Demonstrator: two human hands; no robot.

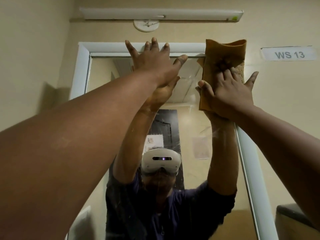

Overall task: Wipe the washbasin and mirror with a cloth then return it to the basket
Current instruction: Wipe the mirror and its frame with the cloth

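Observation:
A white-framed mirror (188, 122) hangs on the wall straight ahead, and both my arms reach up to it. My right hand (230, 90) presses a folded orange-brown cloth (225, 54) flat against the mirror's top right corner, fingers spread. The cloth's top edge stands above the frame. My left hand (155, 61) lies flat with spread fingers on the top of the frame and the glass below it. The washbasin and the basket are out of view.
A white light fitting (161, 13) runs along the wall above the mirror, with a round white plate (146, 25) under it. A label reading "WS 13" (289, 54) is stuck to the wall on the right. A dark-topped ledge (292, 215) shows at lower right.

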